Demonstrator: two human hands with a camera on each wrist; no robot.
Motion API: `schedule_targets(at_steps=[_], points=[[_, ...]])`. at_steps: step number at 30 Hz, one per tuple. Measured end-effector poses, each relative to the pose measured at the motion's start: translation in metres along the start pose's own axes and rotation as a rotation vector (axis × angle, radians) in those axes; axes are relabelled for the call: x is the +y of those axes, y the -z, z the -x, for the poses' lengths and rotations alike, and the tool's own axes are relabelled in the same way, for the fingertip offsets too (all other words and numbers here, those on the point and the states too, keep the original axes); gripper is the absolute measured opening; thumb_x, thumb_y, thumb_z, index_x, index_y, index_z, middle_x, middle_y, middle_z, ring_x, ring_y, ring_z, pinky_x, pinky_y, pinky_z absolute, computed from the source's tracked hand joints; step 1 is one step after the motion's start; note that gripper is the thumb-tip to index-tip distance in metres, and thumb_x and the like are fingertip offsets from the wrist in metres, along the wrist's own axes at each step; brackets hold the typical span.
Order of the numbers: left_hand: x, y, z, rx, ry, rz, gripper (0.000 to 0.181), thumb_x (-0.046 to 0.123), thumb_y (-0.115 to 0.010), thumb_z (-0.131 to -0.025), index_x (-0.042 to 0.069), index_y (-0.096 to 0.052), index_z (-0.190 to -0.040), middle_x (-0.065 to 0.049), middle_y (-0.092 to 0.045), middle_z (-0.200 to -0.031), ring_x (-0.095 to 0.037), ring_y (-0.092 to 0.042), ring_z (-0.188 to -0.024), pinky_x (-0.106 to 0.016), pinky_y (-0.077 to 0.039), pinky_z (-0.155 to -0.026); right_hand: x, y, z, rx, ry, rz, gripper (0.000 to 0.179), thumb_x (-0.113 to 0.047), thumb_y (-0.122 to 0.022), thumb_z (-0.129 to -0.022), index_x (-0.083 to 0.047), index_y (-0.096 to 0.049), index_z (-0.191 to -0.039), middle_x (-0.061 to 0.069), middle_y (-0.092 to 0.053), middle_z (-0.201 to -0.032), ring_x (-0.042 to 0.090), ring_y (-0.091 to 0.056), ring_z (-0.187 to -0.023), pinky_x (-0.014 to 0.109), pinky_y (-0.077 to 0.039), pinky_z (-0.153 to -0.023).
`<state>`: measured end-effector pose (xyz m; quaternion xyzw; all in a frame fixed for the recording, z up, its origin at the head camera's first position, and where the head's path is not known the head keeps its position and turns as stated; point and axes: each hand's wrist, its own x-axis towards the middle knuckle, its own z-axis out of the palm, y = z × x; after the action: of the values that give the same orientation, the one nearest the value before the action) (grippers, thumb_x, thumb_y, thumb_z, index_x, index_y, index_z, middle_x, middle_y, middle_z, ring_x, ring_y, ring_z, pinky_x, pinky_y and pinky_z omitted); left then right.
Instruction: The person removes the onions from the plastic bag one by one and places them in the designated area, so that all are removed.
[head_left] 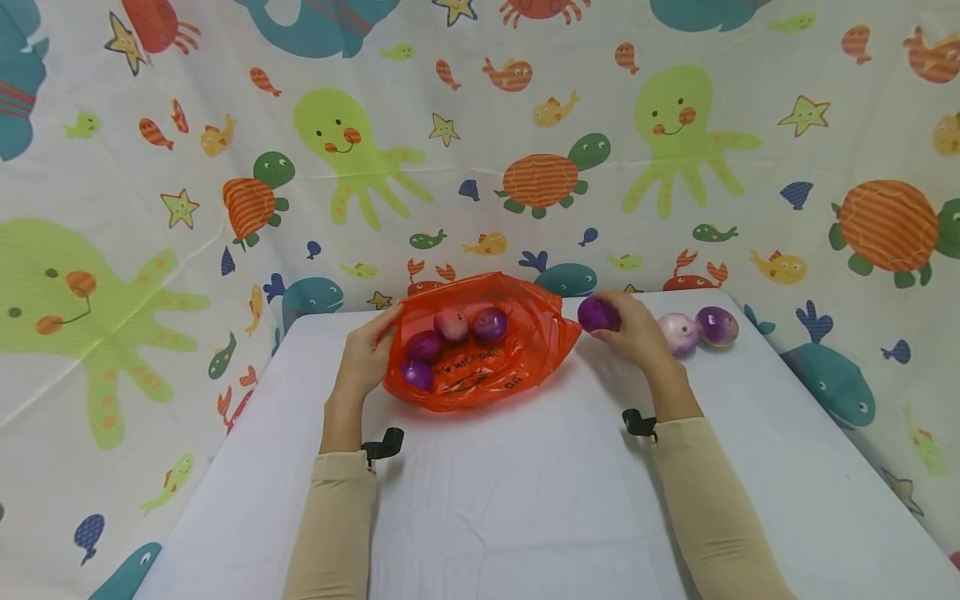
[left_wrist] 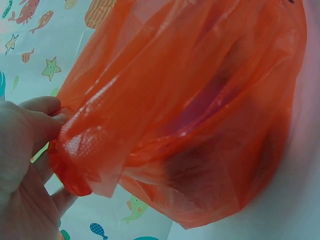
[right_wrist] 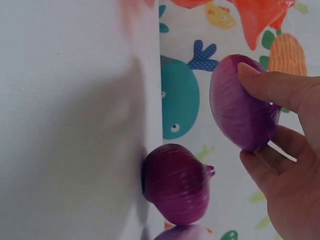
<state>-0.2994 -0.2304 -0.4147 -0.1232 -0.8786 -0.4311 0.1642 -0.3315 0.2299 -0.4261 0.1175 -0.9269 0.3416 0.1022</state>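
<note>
My left hand (head_left: 363,360) pinches the left rim of an orange-red plastic bag (head_left: 525,354), with the folded edge between thumb and fingers in the left wrist view. The bag's mouth gapes toward me, and several red onions (head_left: 451,325) lie inside at its left and back. To the right of the bag, my right hand (head_left: 637,332) holds a red onion (head_left: 597,314) above the table. Thumb and fingers curl round that onion (right_wrist: 240,105) in the right wrist view. Beyond the right hand, two more onions (head_left: 717,327) sit side by side on the table.
A white cloth covers the table (head_left: 510,500). Close behind its far edge hangs a curtain (head_left: 465,108) printed with sea animals, which also runs along both sides. Dark camera mounts (head_left: 384,443) are strapped to both wrists.
</note>
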Motion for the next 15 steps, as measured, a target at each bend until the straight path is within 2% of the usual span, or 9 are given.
schedule_targets(at_steps=[8,15], points=[[0.000,0.001,0.001,-0.002,0.006,-0.003,0.048,0.011,-0.053,-0.108,0.025,-0.052,-0.154,0.001,-0.052,-0.159,-0.029,-0.046,-0.150,-0.053,-0.044,-0.118,0.003,-0.006,-0.002,-0.054,-0.078,0.018,0.073,-0.014,-0.080,-0.092,-0.014,-0.044,-0.155,0.019,-0.046,-0.157,0.046,-0.039,-0.146,0.069,-0.038,-0.117],[0.000,0.000,0.001,-0.003,0.004,-0.002,0.048,0.012,-0.054,-0.108,0.026,-0.052,-0.155,0.001,-0.052,-0.159,-0.029,-0.046,-0.150,-0.052,-0.045,-0.117,0.006,-0.011,-0.002,-0.024,-0.064,0.039,0.070,-0.015,-0.081,-0.091,-0.014,-0.048,-0.153,0.021,-0.043,-0.155,0.047,-0.041,-0.144,0.068,-0.040,-0.115]])
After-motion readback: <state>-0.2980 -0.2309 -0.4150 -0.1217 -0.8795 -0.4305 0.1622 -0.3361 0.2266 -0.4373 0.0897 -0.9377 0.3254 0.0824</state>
